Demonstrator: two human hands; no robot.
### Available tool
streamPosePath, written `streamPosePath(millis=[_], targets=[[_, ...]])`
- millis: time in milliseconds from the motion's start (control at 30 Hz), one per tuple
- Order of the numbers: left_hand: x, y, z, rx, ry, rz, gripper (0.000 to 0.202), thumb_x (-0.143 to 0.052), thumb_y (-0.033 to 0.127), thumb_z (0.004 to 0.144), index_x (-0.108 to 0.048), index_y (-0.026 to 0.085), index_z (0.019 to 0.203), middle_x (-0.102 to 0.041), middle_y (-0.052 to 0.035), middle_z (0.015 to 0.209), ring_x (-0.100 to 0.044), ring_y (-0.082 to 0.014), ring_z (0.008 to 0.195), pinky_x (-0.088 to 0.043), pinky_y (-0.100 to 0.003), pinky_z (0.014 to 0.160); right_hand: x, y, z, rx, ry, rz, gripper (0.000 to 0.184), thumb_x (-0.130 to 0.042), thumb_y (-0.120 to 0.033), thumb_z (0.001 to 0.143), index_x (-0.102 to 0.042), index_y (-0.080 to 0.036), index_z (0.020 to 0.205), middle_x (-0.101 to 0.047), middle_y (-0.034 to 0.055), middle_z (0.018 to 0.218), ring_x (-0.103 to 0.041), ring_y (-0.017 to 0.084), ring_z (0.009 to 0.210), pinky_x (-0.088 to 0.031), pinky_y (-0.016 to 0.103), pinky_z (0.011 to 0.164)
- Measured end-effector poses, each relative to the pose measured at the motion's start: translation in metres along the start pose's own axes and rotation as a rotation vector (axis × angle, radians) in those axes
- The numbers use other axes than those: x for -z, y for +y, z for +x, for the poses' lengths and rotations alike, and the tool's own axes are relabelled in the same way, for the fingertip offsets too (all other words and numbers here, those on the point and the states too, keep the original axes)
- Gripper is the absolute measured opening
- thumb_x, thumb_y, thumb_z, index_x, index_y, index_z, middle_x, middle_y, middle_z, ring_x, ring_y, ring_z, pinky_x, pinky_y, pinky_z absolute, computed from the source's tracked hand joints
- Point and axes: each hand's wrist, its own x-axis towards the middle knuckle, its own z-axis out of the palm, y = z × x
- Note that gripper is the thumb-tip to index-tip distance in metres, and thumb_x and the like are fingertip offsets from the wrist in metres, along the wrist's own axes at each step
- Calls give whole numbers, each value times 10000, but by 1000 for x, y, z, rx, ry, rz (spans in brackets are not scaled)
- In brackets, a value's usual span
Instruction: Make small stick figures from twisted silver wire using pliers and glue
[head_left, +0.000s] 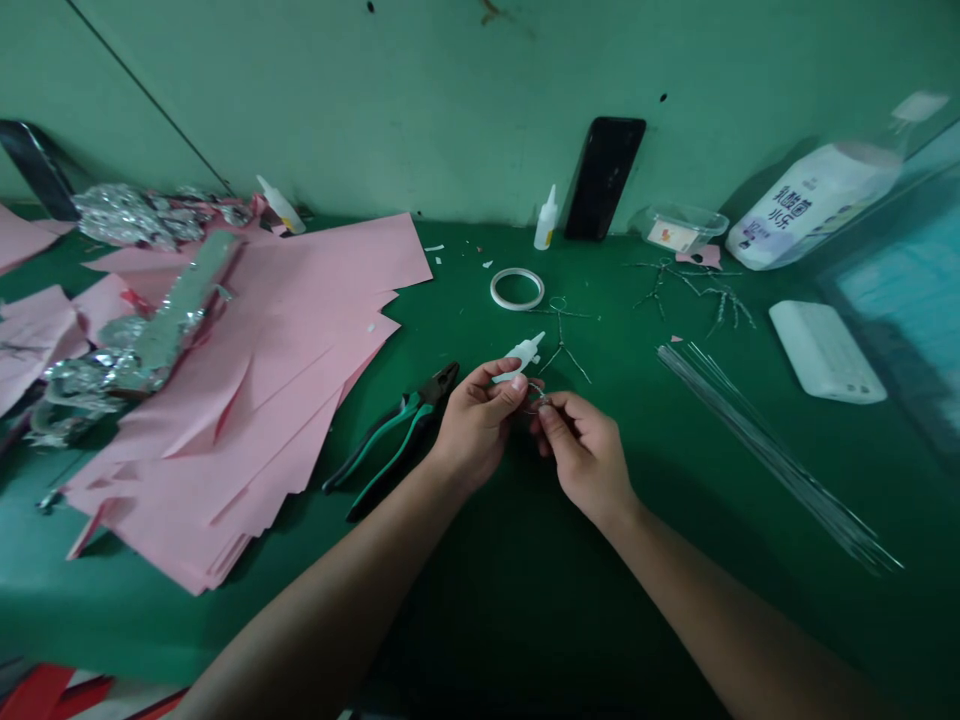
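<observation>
Both hands meet over the middle of the green table, pinching a short piece of bent metal wire [538,397]. My left hand [480,415] grips it between thumb and fingers; my right hand [585,445] pinches its other side, partly covering it. Just beyond my left fingers lies a white glue bottle [525,352] with a pointed tip. A stick-like figure of twisted wire [559,335] rests behind the hands, near a roll of white tape [517,289]. Pliers with green and black handles [405,430] lie left of my left hand.
Pink paper sheets [247,370] cover the left, with crumpled foil [139,215] on them. Straight wires [772,450] lie right, below more twisted wire figures [694,285]. A phone [604,178] and another glue bottle [547,218] stand by the wall. A white power bank [827,350] and large bottle [817,200] sit right.
</observation>
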Motion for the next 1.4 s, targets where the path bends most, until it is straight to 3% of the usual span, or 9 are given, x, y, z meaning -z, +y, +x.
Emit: streamPosePath(millis=[200,367,500,800,900,1000,1167,1400], targets=[[2,1,-1,77,-43,55,206,-801,262,723,-657,120,765,-652,-25,744,-622,-119,684,-505,-273,695,3,1,-2,245,127,-367,162,-555,-198,916,-682,-148,1003,-729,86,923,-643,137,677,-522,271,589],[1,3,-2,7,-11,206,219,-812,307,706,-685,129,726,-635,-10,705,-577,-97,658,-454,-257,689,3,1,1,426,194,-558,141,-567,-128,900,-695,-126,957,-726,82,832,-664,149,717,-537,268,620],[0,5,-3,-3,7,246,193,-801,300,712,-700,139,743,-625,-5,711,-554,-95,652,-433,-252,667,3,3,2,476,203,-671,146,-562,-121,900,-692,-104,964,-715,90,810,-664,157,708,-534,273,605],[3,1,-2,-31,11,252,191,-772,303,745,-696,129,769,-629,-17,753,-566,-103,705,-442,-256,722,3,1,3,310,179,-530,171,-590,-191,881,-644,-158,1040,-690,107,950,-662,202,842,-568,349,683],[2,0,-2,-44,31,250,187,-768,300,745,-701,130,783,-626,-15,753,-567,-109,724,-439,-254,730,2,2,2,315,211,-540,177,-630,-216,858,-637,-159,1026,-688,99,921,-654,194,784,-563,341,635],[2,-1,-2,-68,51,261,180,-762,296,743,-702,130,782,-619,-13,754,-559,-111,734,-431,-254,748,3,4,2,333,194,-493,167,-616,-219,880,-657,-157,1030,-712,97,940,-668,189,815,-568,347,689],[4,1,-2,-75,31,264,157,-765,268,717,-697,129,746,-605,-15,751,-529,-105,723,-405,-245,736,6,9,4,170,209,-346,176,-608,-275,900,-688,-188,1031,-739,70,981,-695,193,880,-574,364,771],[6,6,-1,-49,-84,314,185,-733,294,754,-666,137,684,-529,-5,662,-459,-112,651,-389,-271,680,10,7,4,40,137,-211,208,-616,-344,892,-693,-199,1020,-727,43,816,-674,167,677,-568,316,602]])
